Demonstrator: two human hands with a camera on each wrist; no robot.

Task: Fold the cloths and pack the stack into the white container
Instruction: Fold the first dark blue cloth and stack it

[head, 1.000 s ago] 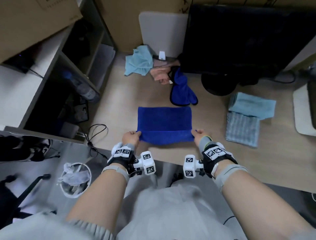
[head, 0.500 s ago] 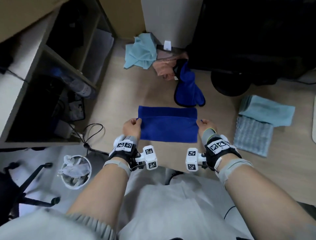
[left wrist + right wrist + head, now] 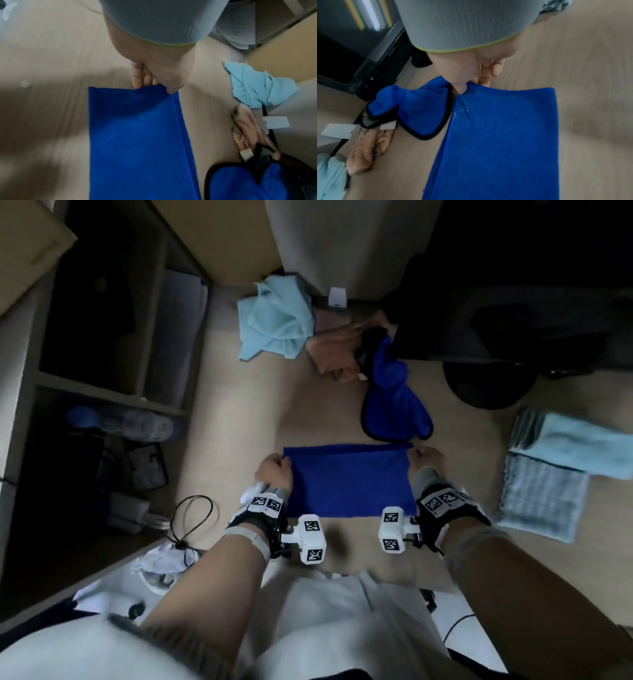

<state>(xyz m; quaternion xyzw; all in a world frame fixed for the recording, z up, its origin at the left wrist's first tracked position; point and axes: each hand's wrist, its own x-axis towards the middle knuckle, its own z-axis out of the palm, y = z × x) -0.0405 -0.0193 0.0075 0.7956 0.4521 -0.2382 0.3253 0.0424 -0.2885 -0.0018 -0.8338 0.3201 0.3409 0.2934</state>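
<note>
Blue cloth (image 3: 347, 479) folded on desk (image 3: 239, 412); left hand (image 3: 274, 470) and right hand (image 3: 426, 458) pinch its far corners.

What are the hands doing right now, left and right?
Left hand: closed, pinching the far left corner of the blue cloth.
Right hand: closed, pinching the far right corner of the same cloth.
</note>
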